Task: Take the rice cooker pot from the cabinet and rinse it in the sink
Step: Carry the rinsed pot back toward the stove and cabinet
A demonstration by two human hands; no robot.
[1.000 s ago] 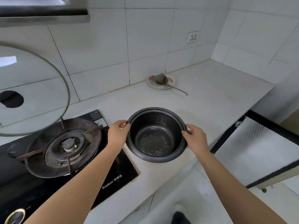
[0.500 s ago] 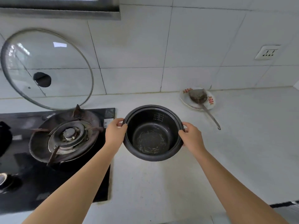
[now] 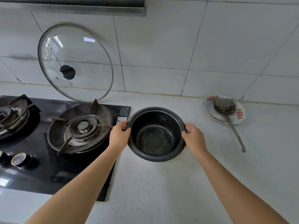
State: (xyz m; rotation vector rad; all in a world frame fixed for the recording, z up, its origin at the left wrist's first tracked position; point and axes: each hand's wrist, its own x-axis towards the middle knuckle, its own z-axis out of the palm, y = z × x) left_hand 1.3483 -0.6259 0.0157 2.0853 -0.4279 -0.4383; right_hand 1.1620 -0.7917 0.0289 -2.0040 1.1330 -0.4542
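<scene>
The rice cooker pot [image 3: 156, 136] is a dark round inner pot with scratch marks on its bottom and level marks on its inner wall. It is held upright over the white countertop [image 3: 161, 183], just right of the gas stove. My left hand [image 3: 119, 135] grips its left rim, thumb over the edge. On the opposite rim, my right hand [image 3: 193, 138] grips the same way. No sink or cabinet is in view.
A black gas stove [image 3: 64, 143] with two burners fills the left. A glass lid [image 3: 75, 63] leans on the tiled wall behind it. At the right, a white plate [image 3: 239, 117] holds a metal spatula [image 3: 226, 110] whose handle reaches toward me.
The view has swung left: the open cabinet door at the right has left the frame and a second burner has appeared. The pot stays gripped between both hands.
</scene>
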